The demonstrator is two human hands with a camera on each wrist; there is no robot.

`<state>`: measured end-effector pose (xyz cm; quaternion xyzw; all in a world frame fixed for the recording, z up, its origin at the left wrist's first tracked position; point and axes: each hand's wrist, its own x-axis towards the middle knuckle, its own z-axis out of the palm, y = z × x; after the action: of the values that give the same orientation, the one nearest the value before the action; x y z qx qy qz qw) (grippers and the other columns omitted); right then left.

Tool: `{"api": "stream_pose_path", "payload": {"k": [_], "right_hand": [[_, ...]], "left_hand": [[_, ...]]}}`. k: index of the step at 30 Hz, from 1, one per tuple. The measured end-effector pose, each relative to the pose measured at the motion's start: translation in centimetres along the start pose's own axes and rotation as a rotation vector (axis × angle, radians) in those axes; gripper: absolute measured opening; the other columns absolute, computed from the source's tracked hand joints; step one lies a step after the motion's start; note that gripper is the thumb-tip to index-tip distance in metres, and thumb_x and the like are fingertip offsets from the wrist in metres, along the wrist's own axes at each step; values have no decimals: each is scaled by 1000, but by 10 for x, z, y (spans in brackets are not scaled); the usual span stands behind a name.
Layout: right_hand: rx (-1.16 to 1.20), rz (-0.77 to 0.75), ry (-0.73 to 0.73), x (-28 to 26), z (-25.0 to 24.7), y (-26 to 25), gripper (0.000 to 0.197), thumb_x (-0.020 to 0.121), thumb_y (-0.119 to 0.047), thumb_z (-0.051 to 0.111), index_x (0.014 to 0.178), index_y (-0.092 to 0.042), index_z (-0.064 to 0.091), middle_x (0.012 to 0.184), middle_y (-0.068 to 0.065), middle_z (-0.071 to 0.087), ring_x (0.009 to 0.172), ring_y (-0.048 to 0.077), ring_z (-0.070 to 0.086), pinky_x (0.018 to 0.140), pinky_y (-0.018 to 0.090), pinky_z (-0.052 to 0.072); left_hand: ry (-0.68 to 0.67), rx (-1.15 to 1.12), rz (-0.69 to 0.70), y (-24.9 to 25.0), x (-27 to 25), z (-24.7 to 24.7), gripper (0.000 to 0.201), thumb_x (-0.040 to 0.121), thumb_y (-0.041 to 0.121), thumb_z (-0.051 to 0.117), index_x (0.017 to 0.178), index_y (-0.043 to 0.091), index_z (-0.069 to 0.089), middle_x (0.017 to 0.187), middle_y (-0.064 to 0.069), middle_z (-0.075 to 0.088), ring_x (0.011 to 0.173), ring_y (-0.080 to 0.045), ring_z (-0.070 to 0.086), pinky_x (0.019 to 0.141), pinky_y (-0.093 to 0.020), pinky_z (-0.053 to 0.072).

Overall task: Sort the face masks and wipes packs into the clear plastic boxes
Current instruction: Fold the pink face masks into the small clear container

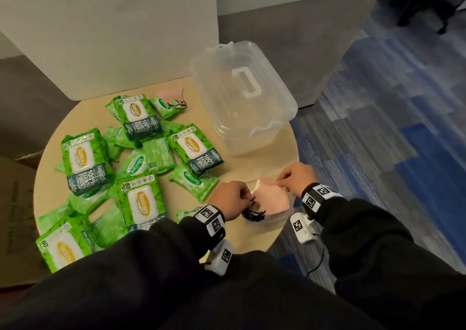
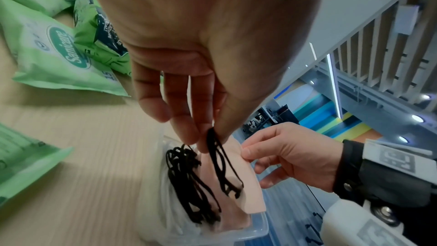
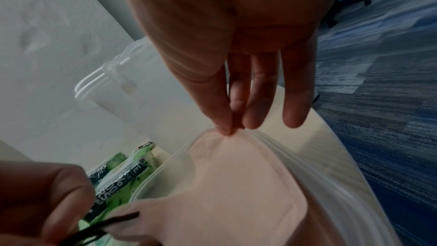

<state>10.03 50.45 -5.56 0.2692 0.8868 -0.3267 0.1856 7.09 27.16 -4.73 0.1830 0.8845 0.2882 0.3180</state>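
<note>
A pink face mask (image 1: 271, 198) hangs between both hands over a small clear box (image 1: 280, 220) at the table's front right. My left hand (image 1: 248, 198) pinches its black ear loops (image 2: 222, 166) between thumb and fingers. My right hand (image 1: 282, 181) pinches the mask's far edge (image 3: 228, 133) with thumb and forefinger. More pink masks and a tangle of black loops (image 2: 189, 184) lie inside the small box (image 2: 255, 229). A large clear box (image 1: 242, 98) with a white-handled lid stands behind. Several green wipes packs (image 1: 137, 201) cover the table's left half.
Another pink mask (image 1: 167, 94) lies at the back among the wipes packs. The round wooden table (image 1: 242, 163) ends just right of the small box, with blue carpet (image 1: 390, 128) below. A white pillar (image 1: 113, 27) stands behind the table.
</note>
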Motion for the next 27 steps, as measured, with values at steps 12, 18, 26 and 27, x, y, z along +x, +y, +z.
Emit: {"api": "stream_pose_path", "payload": {"k": [12, 18, 26, 27], "right_hand": [[-240, -83, -49, 2, -1, -3, 15, 84, -21, 69, 74, -30, 76, 87, -9, 73, 84, 17, 68, 80, 37, 59], [-343, -128, -47, -1, 2, -7, 15, 85, -18, 63, 80, -29, 71, 90, -4, 71, 83, 20, 66, 77, 35, 57], [-347, -326, -88, -9, 5, -14, 32, 82, -23, 77, 101, -29, 52, 93, -5, 59, 85, 21, 62, 73, 34, 52], [-327, -334, -145, -11, 9, -17, 33, 80, -24, 80, 99, -29, 54, 93, -6, 60, 87, 21, 63, 74, 33, 52]], "left_hand": [[-45, 29, -129, 3, 5, 17, 6, 80, 20, 76, 84, 23, 75, 84, 8, 73, 86, -15, 68, 80, -33, 58], [-35, 57, -127, 2, 5, 17, 7, 78, 24, 80, 83, 25, 76, 86, 9, 74, 85, -14, 68, 76, -30, 56], [15, 164, -70, 3, 11, 18, 22, 76, 45, 85, 88, 30, 73, 84, 13, 59, 78, -10, 58, 59, -27, 39], [0, 149, -74, 4, 11, 19, 22, 77, 43, 85, 89, 29, 72, 83, 13, 62, 78, -10, 60, 61, -27, 44]]}}
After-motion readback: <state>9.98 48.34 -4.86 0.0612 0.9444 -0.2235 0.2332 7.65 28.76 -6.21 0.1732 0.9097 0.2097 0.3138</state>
